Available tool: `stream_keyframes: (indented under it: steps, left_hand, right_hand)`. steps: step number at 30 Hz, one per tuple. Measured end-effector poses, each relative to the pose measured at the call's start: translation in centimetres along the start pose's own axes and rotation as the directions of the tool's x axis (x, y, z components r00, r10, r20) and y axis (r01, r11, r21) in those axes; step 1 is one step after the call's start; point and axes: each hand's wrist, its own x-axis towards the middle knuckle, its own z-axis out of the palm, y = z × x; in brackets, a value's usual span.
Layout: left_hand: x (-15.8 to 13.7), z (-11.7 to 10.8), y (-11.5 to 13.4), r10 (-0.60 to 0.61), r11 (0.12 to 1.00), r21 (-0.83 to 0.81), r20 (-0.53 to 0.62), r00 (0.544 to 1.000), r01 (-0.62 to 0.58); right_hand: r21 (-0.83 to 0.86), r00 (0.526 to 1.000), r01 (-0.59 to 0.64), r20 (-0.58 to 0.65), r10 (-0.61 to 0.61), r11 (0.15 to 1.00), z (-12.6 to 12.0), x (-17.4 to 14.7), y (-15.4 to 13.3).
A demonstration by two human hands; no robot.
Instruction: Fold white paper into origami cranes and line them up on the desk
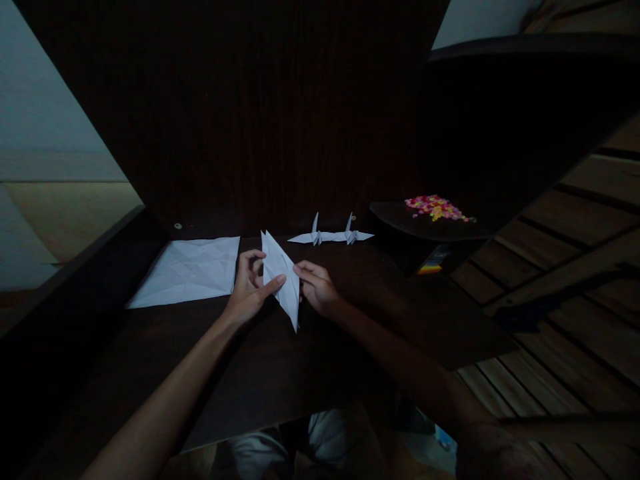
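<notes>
A folded piece of white paper (283,267), diamond-shaped with two points at its upper end, is held above the dark desk. My left hand (250,283) grips its left side, thumb pressed across the front face. At the right corner, my right hand (316,285) pinches the paper between thumb and fingers; some of those fingertips are hidden behind it. Just beyond the hands, two folded white paper cranes (331,236) stand side by side along the back panel. Left of my left hand lies a stack of creased white paper sheets (187,270).
A small corner shelf (395,215) at the right carries a pile of small pink, red and yellow pieces (436,208). Below it is a yellow and dark item (434,259). The desk's raised side (75,267) bounds the left, and a slatted wooden surface (575,347) lies to the right.
</notes>
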Motion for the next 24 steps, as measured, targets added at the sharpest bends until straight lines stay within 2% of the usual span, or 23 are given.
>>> stream_keyframes:
  steps: [3, 5, 10, 13, 18, 24]
  left_hand:
    - [0.1, 0.2, -0.3, 0.068, 0.998, 0.007, -0.050, 0.996, -0.068]
    - [0.1, 0.2, -0.5, 0.114, 0.993, 0.044, -0.043, 0.993, -0.112]
    - [-0.1, 0.3, -0.3, 0.175, 0.951, 0.257, 0.000, 0.985, -0.169]
    - [-0.2, 0.3, -0.2, 0.133, 0.947, 0.295, 0.006, 0.991, -0.129]
    - [-0.5, 0.5, 0.0, 0.055, 0.956, 0.284, 0.084, 0.995, -0.077]
    - [-0.7, 0.9, 0.5, -0.027, 0.983, 0.182, 0.150, 0.988, -0.001]
  right_hand:
    - [0.009, 0.999, 0.029, 0.014, -0.029, 1.000, 0.0, 0.0, -0.2]
    - [0.005, 0.998, 0.053, 0.014, -0.053, 0.999, -0.1, 0.0, -0.3]
    - [-0.024, 0.995, 0.096, 0.001, -0.096, 0.995, -0.3, 0.1, -0.2]
    - [-0.091, 0.989, 0.141, -0.039, -0.145, 0.986, -0.5, 0.3, 0.1]
    - [-0.266, 0.961, 0.243, -0.062, -0.268, 0.933, -0.7, 0.4, 0.4]
    - [-0.329, 0.919, 0.292, -0.165, -0.359, 0.898, -0.2, 0.4, 0.2]
